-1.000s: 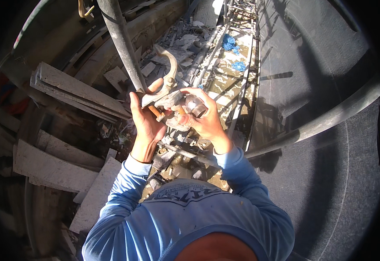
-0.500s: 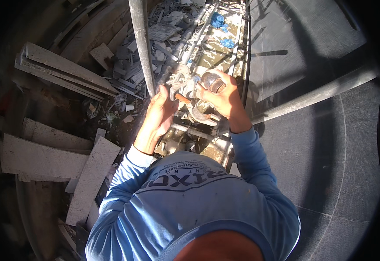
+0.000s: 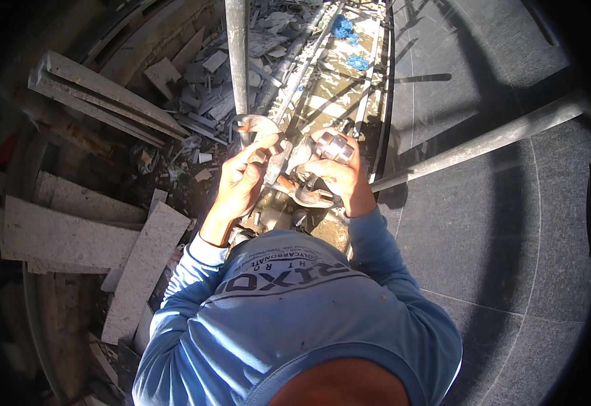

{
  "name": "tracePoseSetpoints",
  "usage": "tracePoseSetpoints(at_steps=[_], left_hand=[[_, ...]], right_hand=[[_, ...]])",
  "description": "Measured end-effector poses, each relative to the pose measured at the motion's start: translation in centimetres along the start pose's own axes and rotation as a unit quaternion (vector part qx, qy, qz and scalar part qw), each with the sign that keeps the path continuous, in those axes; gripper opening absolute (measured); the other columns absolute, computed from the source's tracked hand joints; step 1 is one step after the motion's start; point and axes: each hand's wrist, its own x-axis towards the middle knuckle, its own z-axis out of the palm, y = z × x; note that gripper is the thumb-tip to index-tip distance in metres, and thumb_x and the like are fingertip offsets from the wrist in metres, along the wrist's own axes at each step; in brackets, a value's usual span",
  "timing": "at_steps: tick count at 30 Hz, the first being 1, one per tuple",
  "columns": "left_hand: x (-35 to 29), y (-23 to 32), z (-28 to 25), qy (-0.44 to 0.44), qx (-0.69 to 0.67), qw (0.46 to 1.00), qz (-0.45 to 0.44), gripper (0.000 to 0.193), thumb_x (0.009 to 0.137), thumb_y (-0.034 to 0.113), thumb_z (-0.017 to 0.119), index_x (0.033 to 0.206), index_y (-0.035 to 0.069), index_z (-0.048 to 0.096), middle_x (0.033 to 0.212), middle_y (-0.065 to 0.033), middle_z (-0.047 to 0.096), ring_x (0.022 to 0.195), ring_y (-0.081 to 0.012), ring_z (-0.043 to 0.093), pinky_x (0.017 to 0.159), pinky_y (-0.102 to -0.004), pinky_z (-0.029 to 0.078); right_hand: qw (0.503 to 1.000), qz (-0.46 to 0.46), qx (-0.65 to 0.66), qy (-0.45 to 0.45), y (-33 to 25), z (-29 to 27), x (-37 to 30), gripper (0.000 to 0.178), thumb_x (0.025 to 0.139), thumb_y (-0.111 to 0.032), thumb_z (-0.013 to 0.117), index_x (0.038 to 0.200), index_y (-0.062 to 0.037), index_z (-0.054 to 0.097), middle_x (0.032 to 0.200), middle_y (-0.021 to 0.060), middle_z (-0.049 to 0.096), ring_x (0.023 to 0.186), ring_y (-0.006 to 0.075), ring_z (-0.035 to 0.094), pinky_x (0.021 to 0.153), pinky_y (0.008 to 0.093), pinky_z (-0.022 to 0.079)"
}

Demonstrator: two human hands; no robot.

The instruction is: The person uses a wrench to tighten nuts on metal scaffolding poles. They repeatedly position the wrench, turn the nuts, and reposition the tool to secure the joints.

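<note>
Catching the sun, a scaffold coupler (image 3: 278,164) of curved, chalky metal with a rust-orange bolt (image 3: 287,183) sits in a two-handed hold. The left hand (image 3: 240,183) pinches its left side between thumb and fingers; the right hand (image 3: 347,174) curls its fingers around the other side and a shiny, rounded metal piece (image 3: 333,147). Just beyond the coupler, a grey upright tube (image 3: 239,61) stands in the way, while a slanting tube (image 3: 478,148) crosses dark, grainy sheeting (image 3: 444,257). Rough pale boards (image 3: 113,90) and jagged slab rubble (image 3: 218,101) crowd the left, with crumpled blue plastic (image 3: 342,28) farther ahead.
</note>
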Motion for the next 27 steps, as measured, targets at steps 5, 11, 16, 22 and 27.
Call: tracePoseSetpoints(at_steps=[5, 11, 16, 22, 27], left_hand=[[-0.6, -0.3, -0.9, 0.034, -0.043, 0.998, 0.009, 0.049, 0.092, 0.033, 0.07, 0.123, -0.003, 0.061, 0.112, -0.008, 0.066, 0.102, -0.0153, 0.06, 0.095, -0.0322, 0.045], [1.0, 1.9, 0.0, 0.242, -0.073, 0.965, 0.068, 0.028, 0.101, 0.034, 0.059, 0.094, 0.007, 0.061, 0.095, -0.0048, 0.063, 0.087, -0.0154, 0.062, 0.076, -0.0324, 0.05], [2.3, 2.7, -1.0, 0.291, 0.012, 0.956, -0.043, 0.029, 0.102, 0.033, 0.057, 0.094, 0.005, 0.061, 0.075, -0.0043, 0.062, 0.06, -0.014, 0.06, 0.052, -0.0284, 0.048], [2.9, 1.4, -2.6, 0.307, 0.007, 0.94, -0.149, 0.028, 0.101, 0.033, 0.059, 0.103, 0.005, 0.062, 0.087, -0.0057, 0.065, 0.075, -0.0163, 0.064, 0.069, -0.0317, 0.053], [1.6, 2.0, -0.1, 0.132, 0.54, 0.804, 0.211, 0.051, 0.095, 0.025, 0.065, 0.135, -0.002, 0.048, 0.127, -0.0192, 0.055, 0.117, -0.0277, 0.055, 0.102, -0.0422, 0.042]], right_hand=[[0.999, -0.03, -0.002, -0.024, 0.5, -0.1, 0.4, 0.041, 0.072, -0.002, 0.078, 0.108, 0.0011, 0.061, 0.082, 0.0035, 0.065, 0.067, 0.0095, 0.06, 0.057, 0.0221, 0.045], [0.999, -0.049, -0.017, -0.007, -0.6, 1.2, 0.7, 0.035, 0.073, 0.001, 0.077, 0.105, 0.0009, 0.062, 0.082, 0.0037, 0.066, 0.07, 0.0099, 0.062, 0.064, 0.0244, 0.049], [0.998, -0.065, -0.016, -0.014, -0.4, 1.9, 1.7, 0.03, 0.075, 0.001, 0.076, 0.102, 0.0008, 0.062, 0.083, 0.0045, 0.067, 0.07, 0.0101, 0.063, 0.062, 0.0243, 0.05], [0.991, -0.063, -0.115, -0.021, -1.9, 3.0, 2.5, 0.026, 0.076, 0.0, 0.076, 0.099, 0.0005, 0.063, 0.084, 0.003, 0.067, 0.076, 0.0082, 0.063, 0.072, 0.0253, 0.052], [0.981, -0.029, -0.19, -0.017, -3.4, 1.8, 3.9, 0.024, 0.071, 0.001, 0.076, 0.092, 0.0009, 0.064, 0.082, 0.0019, 0.065, 0.078, 0.0077, 0.059, 0.072, 0.0256, 0.05]])
